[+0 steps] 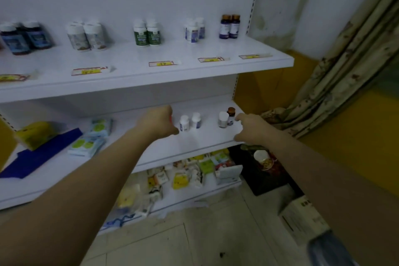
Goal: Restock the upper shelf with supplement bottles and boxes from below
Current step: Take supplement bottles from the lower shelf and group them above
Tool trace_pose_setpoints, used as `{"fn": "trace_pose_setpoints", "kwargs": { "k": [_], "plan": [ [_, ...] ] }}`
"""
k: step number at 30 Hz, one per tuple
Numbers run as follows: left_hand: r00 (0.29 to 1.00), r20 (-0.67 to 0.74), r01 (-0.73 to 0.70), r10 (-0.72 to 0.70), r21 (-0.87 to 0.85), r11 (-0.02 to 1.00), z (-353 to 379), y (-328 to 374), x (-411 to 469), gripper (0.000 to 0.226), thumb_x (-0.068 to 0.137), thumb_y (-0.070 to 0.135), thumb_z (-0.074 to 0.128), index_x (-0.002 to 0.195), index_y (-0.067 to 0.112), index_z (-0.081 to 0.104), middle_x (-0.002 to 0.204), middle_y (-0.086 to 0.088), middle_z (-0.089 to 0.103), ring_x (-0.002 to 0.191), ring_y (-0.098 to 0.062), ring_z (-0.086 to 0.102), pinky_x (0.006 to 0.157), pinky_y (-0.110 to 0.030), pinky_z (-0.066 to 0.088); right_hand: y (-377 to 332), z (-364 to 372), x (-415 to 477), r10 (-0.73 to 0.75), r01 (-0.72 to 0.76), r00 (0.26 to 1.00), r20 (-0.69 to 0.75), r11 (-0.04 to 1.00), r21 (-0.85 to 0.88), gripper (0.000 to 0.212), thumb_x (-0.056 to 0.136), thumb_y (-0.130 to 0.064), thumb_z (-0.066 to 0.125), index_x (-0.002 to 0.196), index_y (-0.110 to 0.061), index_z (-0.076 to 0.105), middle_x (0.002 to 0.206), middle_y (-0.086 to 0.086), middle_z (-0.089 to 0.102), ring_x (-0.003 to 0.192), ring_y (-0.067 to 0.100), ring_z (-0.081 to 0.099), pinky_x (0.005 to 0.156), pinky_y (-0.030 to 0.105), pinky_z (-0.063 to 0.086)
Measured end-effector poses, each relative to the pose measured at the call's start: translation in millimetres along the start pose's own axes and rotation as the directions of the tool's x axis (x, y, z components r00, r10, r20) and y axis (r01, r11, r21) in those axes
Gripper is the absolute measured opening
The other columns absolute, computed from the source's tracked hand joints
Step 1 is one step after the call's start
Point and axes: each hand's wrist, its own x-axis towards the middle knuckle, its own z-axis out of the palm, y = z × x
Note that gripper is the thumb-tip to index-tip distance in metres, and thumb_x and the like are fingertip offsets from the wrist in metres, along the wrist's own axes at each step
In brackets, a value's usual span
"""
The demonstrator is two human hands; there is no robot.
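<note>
On the middle shelf (194, 142), your right hand (250, 128), thumb and forefinger spread, hovers just beside the brown-capped bottle (231, 115). Your left hand (158, 123) curls by the white pair (184, 123), hold unclear. The bottle is likely light, slick and breakable: wrap the body, not the cap.

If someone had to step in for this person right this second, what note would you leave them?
Left hand: curled beside a white bottle on the middle shelf; unclear if it grips anything.
Right hand: fingers spread, empty, near the white-capped bottle and amber bottle.
Done: upper shelf carries five bottle groups.
Left: four bottles on the middle shelf, a yellow box at its left end, mixed boxes lower down.
</note>
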Motion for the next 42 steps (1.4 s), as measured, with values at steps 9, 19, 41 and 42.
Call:
{"fn": "trace_pose_setpoints", "kwargs": {
  "k": [9,19,41,42],
  "plan": [
    [0.995,-0.010,0.099,-0.099,-0.036,0.994,61,38,43,0.063,0.074,0.031,0.075,0.129,0.013,0.050,0.124,-0.013,0.056,0.107,-0.030,0.056,0.088,-0.041,0.050,61,13,55,-0.095,0.099,0.992,0.089,0.994,-0.048,0.068,0.087,-0.024,0.064,0.145,-0.011,0.030,0.135,0.018,0.042,0.119,0.033,0.047,0.090,0.036,0.046],
    [0.983,0.045,0.181,-0.180,-0.033,0.983,116,18,143,0.065,0.077,0.029,0.074,0.132,0.011,0.046,0.127,-0.014,0.055,0.113,-0.031,0.054,0.095,-0.041,0.048,70,57,174,-0.146,0.144,0.980,0.138,0.989,0.020,0.068,0.087,-0.020,0.064,0.145,-0.008,0.031,0.140,0.019,0.040,0.124,0.035,0.045,0.100,0.040,0.044],
    [1.000,-0.012,-0.007,0.007,0.015,1.000,261,-69,362,0.076,0.081,0.001,0.066,0.146,0.011,0.029,0.150,-0.009,0.031,0.130,-0.031,0.043,0.106,-0.036,0.038,49,216,430,-0.274,0.269,0.961,0.020,0.952,0.144,0.065,0.094,-0.025,0.054,0.150,-0.027,0.021,0.153,0.014,0.024,0.134,0.036,0.037,0.111,0.040,0.034],
    [0.999,-0.037,-0.008,0.009,0.018,1.000,266,-71,364,0.072,0.082,0.000,0.064,0.145,0.011,0.031,0.147,-0.009,0.034,0.126,-0.031,0.046,0.103,-0.036,0.041,49,222,430,-0.281,0.277,0.960,0.002,0.945,0.173,0.062,0.094,-0.024,0.053,0.149,-0.025,0.025,0.148,0.015,0.033,0.130,0.034,0.043,0.107,0.038,0.037]
  ]
}}
